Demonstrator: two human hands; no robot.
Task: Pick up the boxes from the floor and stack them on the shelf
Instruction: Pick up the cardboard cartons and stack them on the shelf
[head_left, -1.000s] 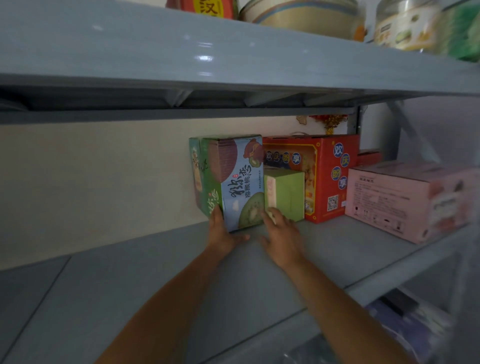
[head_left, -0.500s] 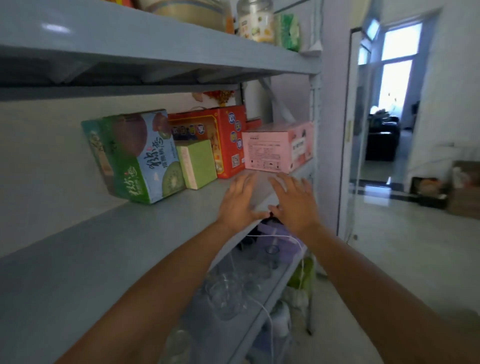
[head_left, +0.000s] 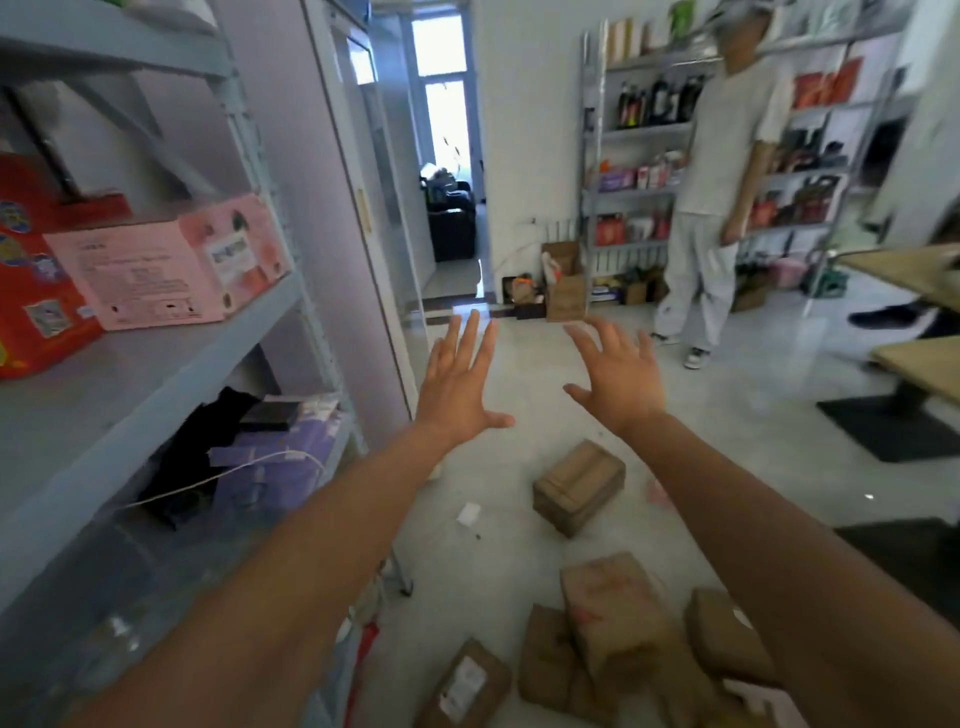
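Since half a second ago the view has been swung away from the grey metal shelf (head_left: 171, 358) towards the room, and both hands have been drawn off its board; the green boxes placed there are no longer seen. The left hand (head_left: 457, 384) and the right hand (head_left: 618, 379) are now held out in the air above the pale tiled floor (head_left: 519, 415), palms down, fingers spread and straight, with nothing gripped in either.

The brown cardboard boxes to be stacked are still lying on the floor. One small brown cardboard box (head_left: 579, 486) is set apart, below and between the two hands. A heap of brown cardboard boxes (head_left: 618, 623) is found nearer the bottom edge, partly hidden by the right forearm, and a brown box with a white label (head_left: 467, 686) lies just to the left of that heap. A small white scrap of paper (head_left: 467, 513) is seen on the tiles near the single box.

On the shelf at the left, a pink rectangular carton (head_left: 166, 265) is placed beside a red printed carton (head_left: 36, 291). Purple packets (head_left: 280, 452) are kept on the board beneath.

Further off, a person in pale grey clothes (head_left: 717, 182) is standing before a silver rack of goods (head_left: 634, 130). A wooden table (head_left: 924, 364) is seen at the right edge.
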